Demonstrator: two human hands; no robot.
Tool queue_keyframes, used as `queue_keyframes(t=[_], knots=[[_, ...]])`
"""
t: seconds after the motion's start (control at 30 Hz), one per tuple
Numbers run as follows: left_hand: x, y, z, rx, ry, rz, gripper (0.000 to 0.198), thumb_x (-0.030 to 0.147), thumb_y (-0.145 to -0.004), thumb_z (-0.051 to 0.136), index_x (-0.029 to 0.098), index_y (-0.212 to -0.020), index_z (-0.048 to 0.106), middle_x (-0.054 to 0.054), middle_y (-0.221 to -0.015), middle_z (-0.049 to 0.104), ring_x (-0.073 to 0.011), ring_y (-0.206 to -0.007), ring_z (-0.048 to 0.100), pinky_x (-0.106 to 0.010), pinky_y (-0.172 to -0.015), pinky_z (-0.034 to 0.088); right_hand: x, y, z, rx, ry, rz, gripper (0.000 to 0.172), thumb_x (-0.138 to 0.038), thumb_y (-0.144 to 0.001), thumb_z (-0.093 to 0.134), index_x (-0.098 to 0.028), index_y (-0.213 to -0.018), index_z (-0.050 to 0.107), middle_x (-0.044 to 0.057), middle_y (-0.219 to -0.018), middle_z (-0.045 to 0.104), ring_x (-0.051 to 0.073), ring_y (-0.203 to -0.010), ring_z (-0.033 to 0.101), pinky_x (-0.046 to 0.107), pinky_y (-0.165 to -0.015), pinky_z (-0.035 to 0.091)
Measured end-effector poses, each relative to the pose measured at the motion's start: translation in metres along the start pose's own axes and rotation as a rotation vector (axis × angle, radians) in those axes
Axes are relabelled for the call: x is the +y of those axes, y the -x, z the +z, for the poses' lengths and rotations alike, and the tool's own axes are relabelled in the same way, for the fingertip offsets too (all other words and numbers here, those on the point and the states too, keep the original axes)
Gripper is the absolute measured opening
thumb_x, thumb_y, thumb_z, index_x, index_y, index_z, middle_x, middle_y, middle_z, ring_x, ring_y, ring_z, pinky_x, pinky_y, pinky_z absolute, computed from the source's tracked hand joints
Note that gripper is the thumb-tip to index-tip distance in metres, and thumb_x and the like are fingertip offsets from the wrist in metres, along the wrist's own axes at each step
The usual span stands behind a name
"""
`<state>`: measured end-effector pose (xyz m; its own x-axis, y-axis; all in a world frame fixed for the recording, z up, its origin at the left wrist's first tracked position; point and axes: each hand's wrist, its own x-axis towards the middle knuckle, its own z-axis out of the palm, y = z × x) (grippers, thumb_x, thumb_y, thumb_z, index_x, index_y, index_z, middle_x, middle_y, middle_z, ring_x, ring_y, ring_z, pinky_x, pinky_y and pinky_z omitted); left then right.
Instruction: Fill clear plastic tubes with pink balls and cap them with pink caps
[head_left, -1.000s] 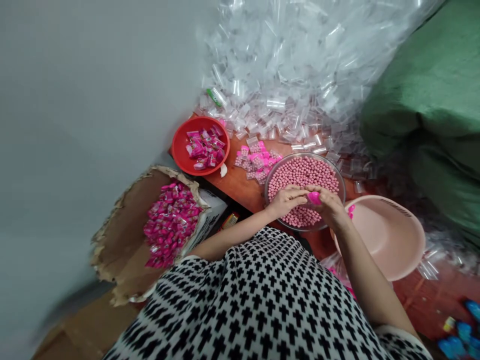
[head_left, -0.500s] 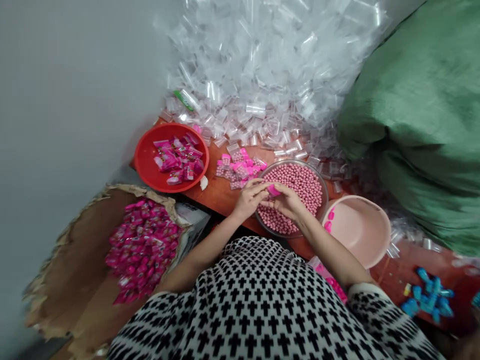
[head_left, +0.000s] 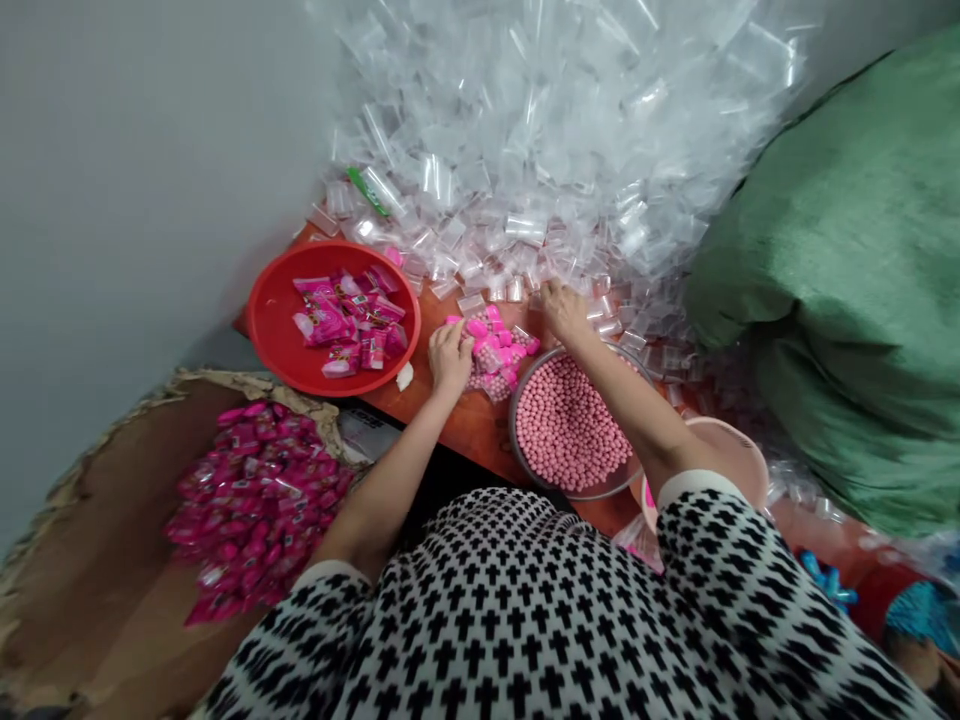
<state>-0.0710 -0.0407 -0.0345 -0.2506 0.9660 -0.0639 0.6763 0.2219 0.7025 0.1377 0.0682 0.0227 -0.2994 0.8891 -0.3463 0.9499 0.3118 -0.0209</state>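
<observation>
My left hand (head_left: 448, 356) rests, fingers curled, on a small heap of filled clear containers with pink caps (head_left: 496, 352) on the red-brown table; it seems to hold one pink-capped container. My right hand (head_left: 564, 309) reaches past the metal bowl of pink balls (head_left: 571, 422) to the edge of the big pile of empty clear containers (head_left: 555, 150), fingers bent down onto them; what they grip is hidden.
A red bowl with pink sachets (head_left: 330, 315) sits left of the heap. A torn cardboard box of pink sachets (head_left: 251, 500) lies lower left. A pale pink basin (head_left: 739, 460) and a green sack (head_left: 847, 300) are to the right; blue pieces (head_left: 825, 580) are at lower right.
Both hands left the spot over the bowl of balls. The left moved to the heap of pink-capped containers, the right stretched forward to the clear container pile. The view also shifted.
</observation>
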Motion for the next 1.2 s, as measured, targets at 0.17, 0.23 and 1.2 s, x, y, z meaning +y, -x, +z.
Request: queue_keyframes(t=[0.17, 0.23, 1.2], knots=[[0.021, 0.006, 0.004, 0.071, -0.001, 0.127, 0.044, 0.035, -0.091, 0.049, 0.016, -0.131, 0.057, -0.014, -0.135, 0.055, -0.0292, -0.131, 0.043, -0.046, -0.114, 0.031, -0.004, -0.014, 0.010, 0.064, 0.063, -0.081, 0.051, -0.011, -0.094, 0.028, -0.016, -0.141, 0.046, 0.022, -0.121, 0.056, 0.034, -0.112, 0.049, 0.049, -0.088, 0.041], [0.034, 0.008, 0.007, 0.035, 0.071, 0.188, 0.044, 0.037, -0.093, 0.047, 0.016, -0.131, 0.056, -0.014, -0.133, 0.057, -0.0268, -0.129, 0.047, -0.044, -0.113, 0.034, -0.001, -0.013, 0.010, 0.087, 0.056, -0.111, 0.051, -0.011, -0.093, 0.029, -0.016, -0.141, 0.047, 0.021, -0.120, 0.057, 0.033, -0.113, 0.048, 0.050, -0.091, 0.039], [0.173, 0.103, 0.046, -0.635, 1.153, -0.157, 0.054, 0.052, -0.069, 0.074, 0.017, -0.109, 0.066, -0.009, -0.110, 0.070, -0.0185, -0.088, 0.068, -0.028, -0.072, 0.057, 0.063, 0.231, 0.008, 0.123, -1.706, 0.071, 0.053, -0.042, -0.068, 0.078, -0.022, -0.115, 0.065, 0.002, -0.094, 0.072, 0.017, -0.084, 0.065, 0.033, -0.075, 0.054]])
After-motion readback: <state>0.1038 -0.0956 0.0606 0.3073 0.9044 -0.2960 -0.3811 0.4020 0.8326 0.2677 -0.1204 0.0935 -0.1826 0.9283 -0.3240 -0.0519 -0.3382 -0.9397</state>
